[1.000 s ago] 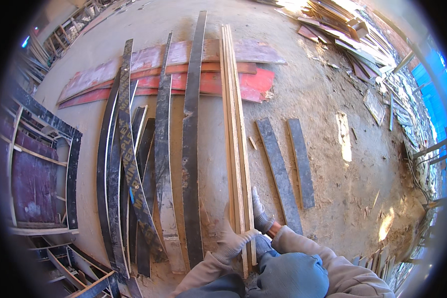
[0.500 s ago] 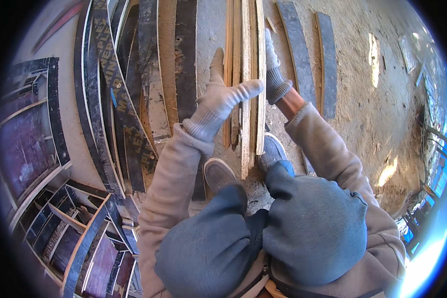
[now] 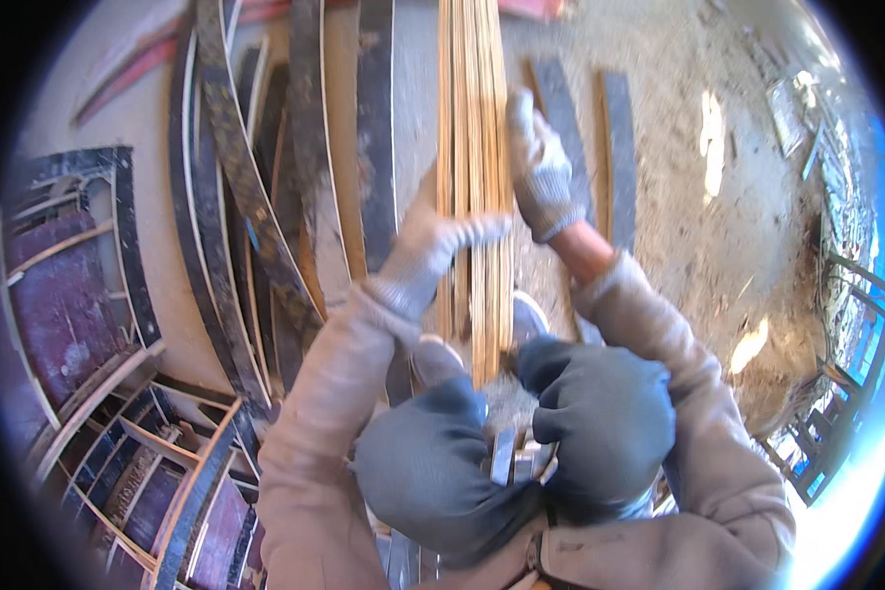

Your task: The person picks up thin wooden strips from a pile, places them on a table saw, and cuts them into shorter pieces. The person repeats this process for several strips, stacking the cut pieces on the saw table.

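A bundle of long plywood strips stands on edge between my hands, its light layered edges facing up and pressed closely together. My left hand, in a pale knit glove, grips the bundle from the left, with the thumb lying across the top edges and the fingers along the side, partly hidden and blurred. Against the bundle's right side is my right hand, gloved too, holding it farther along; its fingers are partly hidden. The bundle's near end reaches between my shoes, just before my knees.
Several dark curved panel strips lie on the ground at left. Two more dark strips lie at right on the dirt floor. Framed wooden forms stand at far left. Debris and a blue sheet line the far right.
The strips have come together, their gaps closing and their top edges turning more evenly upward. My right hand has come nearer and turned against the side. The view has shifted slightly.
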### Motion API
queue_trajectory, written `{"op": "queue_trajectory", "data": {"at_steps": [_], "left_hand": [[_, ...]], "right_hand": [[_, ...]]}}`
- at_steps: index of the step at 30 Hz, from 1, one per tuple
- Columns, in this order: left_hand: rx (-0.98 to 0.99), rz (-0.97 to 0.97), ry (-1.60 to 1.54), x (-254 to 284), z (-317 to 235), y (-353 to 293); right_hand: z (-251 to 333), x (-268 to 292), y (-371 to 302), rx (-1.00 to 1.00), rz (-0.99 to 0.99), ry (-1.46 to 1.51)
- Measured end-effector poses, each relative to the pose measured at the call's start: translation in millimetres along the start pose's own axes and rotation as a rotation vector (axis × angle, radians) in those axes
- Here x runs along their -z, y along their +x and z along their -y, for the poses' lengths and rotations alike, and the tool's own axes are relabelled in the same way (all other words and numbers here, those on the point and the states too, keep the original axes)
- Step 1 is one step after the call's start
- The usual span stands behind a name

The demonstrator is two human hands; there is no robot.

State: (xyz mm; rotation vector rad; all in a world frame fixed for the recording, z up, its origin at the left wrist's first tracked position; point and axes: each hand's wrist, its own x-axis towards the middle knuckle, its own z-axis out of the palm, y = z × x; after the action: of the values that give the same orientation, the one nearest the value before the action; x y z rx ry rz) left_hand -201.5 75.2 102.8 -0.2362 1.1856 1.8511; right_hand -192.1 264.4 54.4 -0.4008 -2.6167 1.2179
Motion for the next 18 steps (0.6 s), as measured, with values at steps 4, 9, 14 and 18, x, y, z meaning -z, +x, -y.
{"op": "queue_trajectory", "data": {"at_steps": [4, 9, 14, 18], "left_hand": [[-0.136, 0.047, 0.05, -53.1, -77.8, -29.5], [-0.237, 0.092, -0.031, -141.1, -93.5, -42.1], [-0.05, -0.072, -0.735, -244.5, -30.9, -74.7], [-0.062, -0.122, -0.229, -321.8, -24.8, -181.3]], "right_hand": [[100.9, 76.1, 47.7, 0.302, 0.133, -0.518], [229.5, 157.5, 65.6, -0.463, 0.365, -0.471], [271.7, 237.7, 56.0, -0.563, 0.419, -0.63], [296.4, 333.6, 3.9, -0.564, 0.449, -0.63]]}}
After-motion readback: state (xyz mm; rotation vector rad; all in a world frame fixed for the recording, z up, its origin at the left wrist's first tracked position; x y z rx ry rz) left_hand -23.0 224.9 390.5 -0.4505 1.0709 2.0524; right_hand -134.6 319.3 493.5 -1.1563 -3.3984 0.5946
